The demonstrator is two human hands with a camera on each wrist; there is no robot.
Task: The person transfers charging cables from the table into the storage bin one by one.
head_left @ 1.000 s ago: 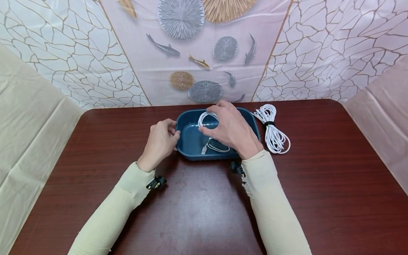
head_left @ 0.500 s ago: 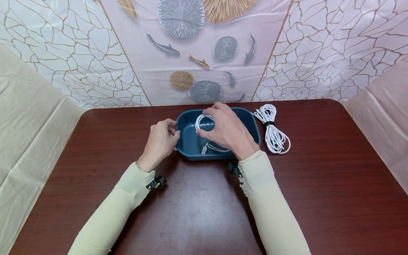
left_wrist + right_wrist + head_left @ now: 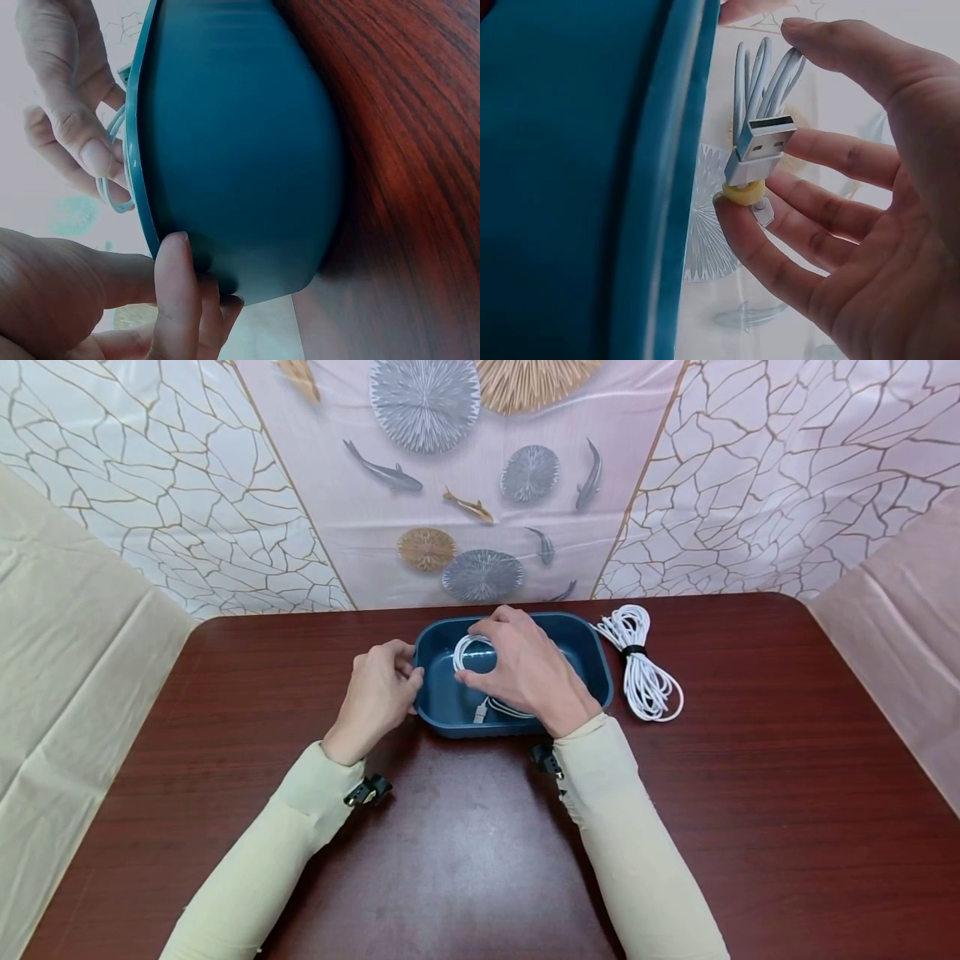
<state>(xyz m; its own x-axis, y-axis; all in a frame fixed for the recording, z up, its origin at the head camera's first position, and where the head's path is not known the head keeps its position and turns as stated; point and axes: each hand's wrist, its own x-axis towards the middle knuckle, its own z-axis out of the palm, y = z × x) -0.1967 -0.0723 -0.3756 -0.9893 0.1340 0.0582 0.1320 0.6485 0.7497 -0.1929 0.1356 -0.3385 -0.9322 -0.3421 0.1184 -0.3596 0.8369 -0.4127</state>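
Since the earlier frame, the right hand [image 3: 521,668] and the coiled cable [image 3: 458,649] it holds have shifted left and slightly nearer over the blue tray [image 3: 442,689]; the left hand [image 3: 377,693] shows no visible movement. Right-hand grip: thumb and fingertips, spread fairly wide, hold opposite sides of the coiled cable, its metal plug [image 3: 763,142] and yellow tie [image 3: 742,193] lying between them. Left-hand grip: bent fingers pinch the tray's left end at the rim. Location: the coiled cable stands partly above rim level, within the tray's outline. A second cable [image 3: 506,708], partly hidden by the right hand, lies in the near part of the tray. A bundled cable [image 3: 651,685] with a black strap [image 3: 633,651] lies on the table [image 3: 480,843], just right of the tray. Step in hand, as judged: positioning the coiled cable while the left hand steadies the tray; whether it is going in or out cannot be established. Next move, in judgement, calls for keeping the loops together and clear of the second cable.
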